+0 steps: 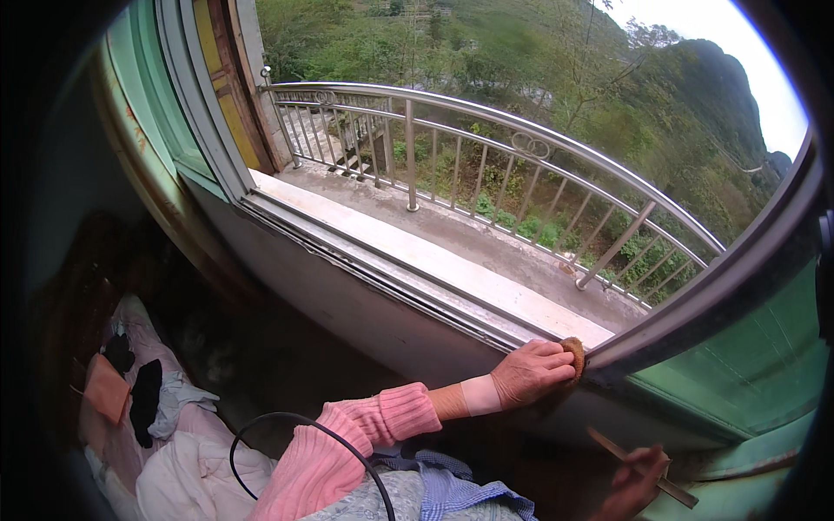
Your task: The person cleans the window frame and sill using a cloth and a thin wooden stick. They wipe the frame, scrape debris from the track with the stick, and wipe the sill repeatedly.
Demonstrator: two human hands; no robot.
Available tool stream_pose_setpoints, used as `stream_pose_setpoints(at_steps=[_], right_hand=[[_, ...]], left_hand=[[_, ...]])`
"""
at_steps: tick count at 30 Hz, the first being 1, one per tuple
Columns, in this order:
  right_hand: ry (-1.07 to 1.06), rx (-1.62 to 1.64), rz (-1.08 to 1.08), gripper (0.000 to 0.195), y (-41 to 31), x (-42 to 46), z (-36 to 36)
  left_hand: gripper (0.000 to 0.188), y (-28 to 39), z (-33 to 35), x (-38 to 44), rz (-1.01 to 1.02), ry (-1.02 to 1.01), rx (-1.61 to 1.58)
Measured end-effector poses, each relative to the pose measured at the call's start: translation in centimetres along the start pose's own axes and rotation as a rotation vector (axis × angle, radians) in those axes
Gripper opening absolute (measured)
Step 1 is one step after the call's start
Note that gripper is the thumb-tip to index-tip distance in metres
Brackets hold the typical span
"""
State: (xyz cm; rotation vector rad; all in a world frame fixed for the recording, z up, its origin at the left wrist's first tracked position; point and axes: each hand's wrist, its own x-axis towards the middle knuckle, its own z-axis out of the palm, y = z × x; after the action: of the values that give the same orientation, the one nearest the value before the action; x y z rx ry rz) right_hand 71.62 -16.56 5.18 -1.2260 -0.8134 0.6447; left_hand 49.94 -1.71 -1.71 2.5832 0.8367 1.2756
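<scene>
A brown, rough-textured scrubbing pad [574,357] is in the grip of my left hand [531,372], at the right end of the window sill track [417,286], against the sliding window's frame. The left arm wears a pink ribbed sleeve and a pale band at the wrist. Lower right, my right hand [635,478] is closed around a thin wooden stick [606,445], which slants down to the right below the sill. That hand is slightly blurred, and its forearm is mostly hidden in the dark.
Green-tinted glass panes [749,365] stand at both sides of the opening. Outside are a pale ledge and a curved stainless steel railing [410,156]. Clothes and bedding [189,469] lie at lower left. A black cable [287,415] loops over the pink sleeve.
</scene>
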Motion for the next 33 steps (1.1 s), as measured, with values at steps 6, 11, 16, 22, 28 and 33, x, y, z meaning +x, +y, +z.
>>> stream_pose_setpoints(at_steps=[6,11,16,22,28,33], right_hand=[[-0.09,0.032,0.014,0.049,0.4,1.2,0.8],[-0.107,0.021,0.012,0.048,1.1,1.9,1.2],[-0.079,-0.022,0.052,0.048,1.4,2.3,2.4],[-0.094,-0.001,0.079,0.051,2.1,2.6,6.5],[-0.19,-0.049,0.12,0.052,1.8,2.1,12.0],[-0.142,-0.088,0.126,0.053,2.4,1.3,13.9]], left_hand=[[0.018,-1.6,-1.9,-0.3,0.09,-0.005,0.027],[0.017,-3.7,-5.3,-2.0,0.113,-0.046,0.112],[0.031,-6.4,-13.2,-6.5,-0.135,-0.024,0.23],[0.019,-8.9,-22.1,-11.4,-0.6,0.287,0.396],[0.012,-9.0,-26.1,-21.3,-0.981,1.009,-0.656],[0.02,-12.6,-34.6,-24.1,-0.792,1.362,-0.476]])
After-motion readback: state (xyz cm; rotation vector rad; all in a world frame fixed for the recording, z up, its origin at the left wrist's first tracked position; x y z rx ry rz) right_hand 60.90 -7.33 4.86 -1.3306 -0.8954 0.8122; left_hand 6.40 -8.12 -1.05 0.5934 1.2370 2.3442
